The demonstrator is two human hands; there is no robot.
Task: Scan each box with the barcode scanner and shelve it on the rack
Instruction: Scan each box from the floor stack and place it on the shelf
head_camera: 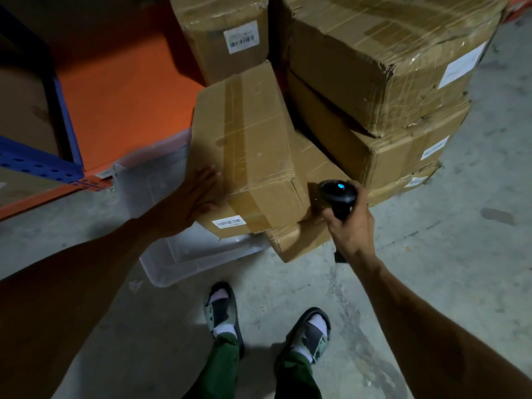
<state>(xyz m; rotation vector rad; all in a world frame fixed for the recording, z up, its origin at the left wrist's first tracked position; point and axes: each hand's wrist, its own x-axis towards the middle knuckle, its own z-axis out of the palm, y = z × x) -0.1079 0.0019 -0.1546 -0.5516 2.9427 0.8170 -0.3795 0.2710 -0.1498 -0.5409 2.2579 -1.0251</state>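
A taped cardboard box [253, 145] lies tilted on top of a lower box [302, 240], with a white barcode label [229, 222] on its near side. My left hand [191, 197] presses flat against the box's left side, fingers straight. My right hand [349, 223] grips the black barcode scanner [336, 195] just right of the box; a blue light glows on the scanner's head. The rack [40, 165], blue and orange, stands at the left with an orange shelf [123, 90].
Several larger taped boxes [383, 67] are stacked at the right and back, another labelled box [227, 33] stands behind. A clear plastic bin [184, 254] sits on the concrete floor under the box's left end. My feet in sandals [221, 309] stand below.
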